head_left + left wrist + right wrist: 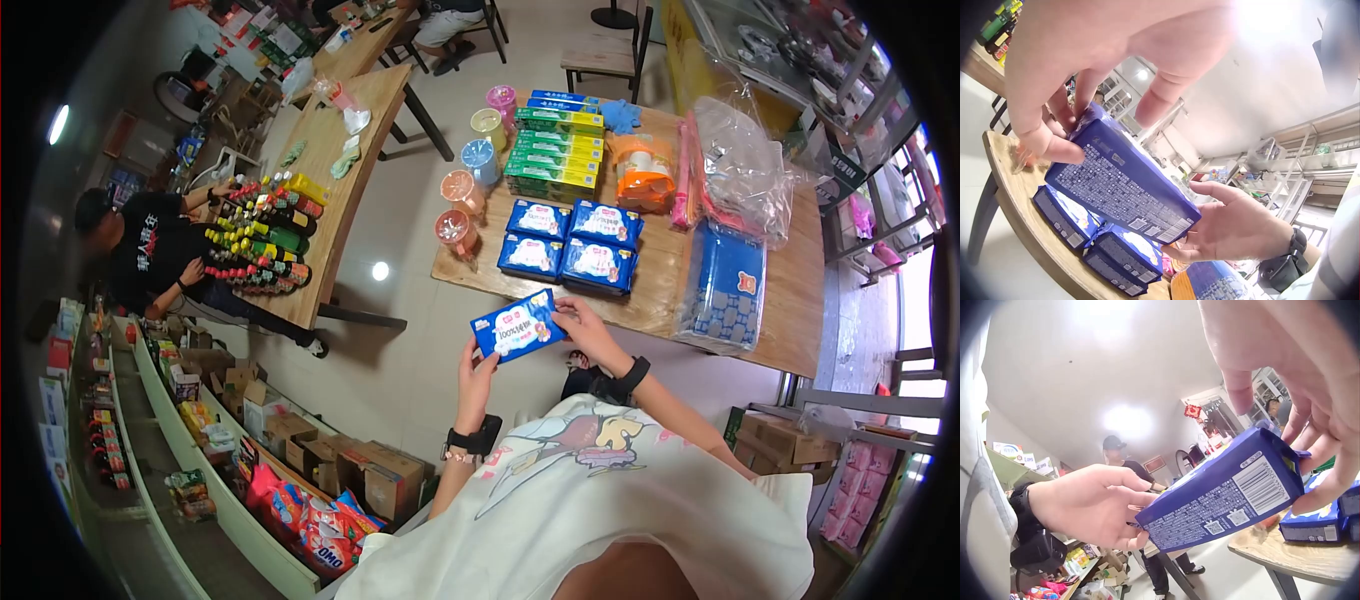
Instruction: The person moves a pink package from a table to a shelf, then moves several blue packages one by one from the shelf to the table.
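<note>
Both hands hold one blue packet point(516, 327) with a white cloud-shaped label, in front of the body and off the table's near edge. In the head view the left hand point(474, 375) grips its lower left end, thumb on the label side. The right hand point(588, 333) pinches the upper right corner. Small print and a barcode cover the packet's side point(1122, 181) in the left wrist view. The right wrist view shows the right fingers point(1322, 459) around one end and the left hand point(1088, 503) at the other. Matching blue packets point(598, 262) sit in a block on the table just beyond.
On the wooden table point(650, 308) stand green-yellow boxes point(553, 160), several coloured cups point(457, 232), an orange-wrapped pack point(643, 178), clear plastic bags point(735, 150) and a blue patterned package point(722, 285). Another person point(150, 245) is at a bottle-laden table on the left. Shelves and cartons point(375, 480) lie lower left.
</note>
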A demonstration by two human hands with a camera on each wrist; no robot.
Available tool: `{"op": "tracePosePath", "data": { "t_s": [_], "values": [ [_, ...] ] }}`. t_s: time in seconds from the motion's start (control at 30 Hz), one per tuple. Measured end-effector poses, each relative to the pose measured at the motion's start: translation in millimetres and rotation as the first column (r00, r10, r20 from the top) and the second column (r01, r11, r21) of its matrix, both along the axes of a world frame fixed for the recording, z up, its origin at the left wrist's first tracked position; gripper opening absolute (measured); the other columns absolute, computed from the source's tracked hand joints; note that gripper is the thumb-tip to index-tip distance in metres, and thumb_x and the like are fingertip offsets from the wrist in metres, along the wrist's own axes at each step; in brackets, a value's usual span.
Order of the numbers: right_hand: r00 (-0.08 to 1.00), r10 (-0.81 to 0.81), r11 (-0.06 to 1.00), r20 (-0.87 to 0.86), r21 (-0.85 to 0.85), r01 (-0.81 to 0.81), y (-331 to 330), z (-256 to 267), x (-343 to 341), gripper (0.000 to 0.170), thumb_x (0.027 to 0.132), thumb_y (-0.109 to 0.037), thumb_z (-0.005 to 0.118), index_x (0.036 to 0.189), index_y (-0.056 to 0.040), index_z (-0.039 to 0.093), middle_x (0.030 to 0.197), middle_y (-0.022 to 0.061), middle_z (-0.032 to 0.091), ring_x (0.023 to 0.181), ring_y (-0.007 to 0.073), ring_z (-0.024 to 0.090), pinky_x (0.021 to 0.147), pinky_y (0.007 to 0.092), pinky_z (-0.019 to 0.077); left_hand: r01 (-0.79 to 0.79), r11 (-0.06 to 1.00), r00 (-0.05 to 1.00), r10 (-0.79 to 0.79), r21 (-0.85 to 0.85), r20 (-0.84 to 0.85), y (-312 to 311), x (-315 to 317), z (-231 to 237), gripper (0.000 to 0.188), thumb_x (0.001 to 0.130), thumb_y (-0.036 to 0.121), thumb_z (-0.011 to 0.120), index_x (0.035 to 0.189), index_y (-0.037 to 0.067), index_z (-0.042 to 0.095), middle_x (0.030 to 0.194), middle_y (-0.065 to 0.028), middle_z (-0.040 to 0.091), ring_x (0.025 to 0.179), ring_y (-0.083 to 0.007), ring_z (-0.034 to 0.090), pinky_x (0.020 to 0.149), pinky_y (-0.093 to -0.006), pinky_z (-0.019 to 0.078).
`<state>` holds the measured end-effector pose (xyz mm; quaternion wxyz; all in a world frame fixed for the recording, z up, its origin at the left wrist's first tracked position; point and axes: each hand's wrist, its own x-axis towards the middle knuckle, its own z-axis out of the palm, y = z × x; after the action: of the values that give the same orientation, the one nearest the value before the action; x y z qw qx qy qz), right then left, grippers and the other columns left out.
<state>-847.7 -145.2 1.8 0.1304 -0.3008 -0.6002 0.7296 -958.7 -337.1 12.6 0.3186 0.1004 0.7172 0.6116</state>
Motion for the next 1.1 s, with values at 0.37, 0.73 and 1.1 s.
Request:
{"op": "tracePosePath", "data": {
  "t_s": [0.37,0.73,1.1],
  "values": [
    [0.998,-0.056,0.985,0.04,0.164,0.048,27,-10,-45,0.042,0.082,-0.023,0.06,0.113,0.0038,0.048,0.102,0.0139,0.056,0.087,0.0179,0.055,0.077,0.0286,0.0449,0.039,0.998,0.999,-0.041,0.043,0.034,46,-61,-8,0.049,0.081,0.012,0.056,0.127,0.005,0.039,0.11,-0.0052,0.052,0.091,-0.012,0.05,0.076,-0.0252,0.0422],
    [0.844,-0.406,0.829,0.35,0.529,0.179,72,-8,-129,0.059,0.08,-0.047,0.052,0.108,0.005,0.053,0.094,0.027,0.059,0.087,0.0444,0.052,0.083,0.0424,0.0396,0.44,0.898,0.897,-0.439,0.014,-0.047,152,-178,-52,0.057,0.081,0.01,0.056,0.132,0.006,0.033,0.114,-0.0045,0.048,0.091,-0.0115,0.048,0.076,-0.0246,0.0408],
    [0.626,-0.591,0.782,0.509,0.552,0.289,101,-45,-177,0.066,0.078,-0.046,0.054,0.115,0.0077,0.046,0.106,0.0263,0.055,0.095,0.0417,0.05,0.087,0.0421,0.0379,0.668,0.74,0.711,-0.664,0.071,0.233,221,-239,-69,0.056,0.081,0.01,0.055,0.131,0.005,0.033,0.12,-0.0045,0.045,0.093,-0.0108,0.05,0.074,-0.0221,0.0404]
  ]
}}
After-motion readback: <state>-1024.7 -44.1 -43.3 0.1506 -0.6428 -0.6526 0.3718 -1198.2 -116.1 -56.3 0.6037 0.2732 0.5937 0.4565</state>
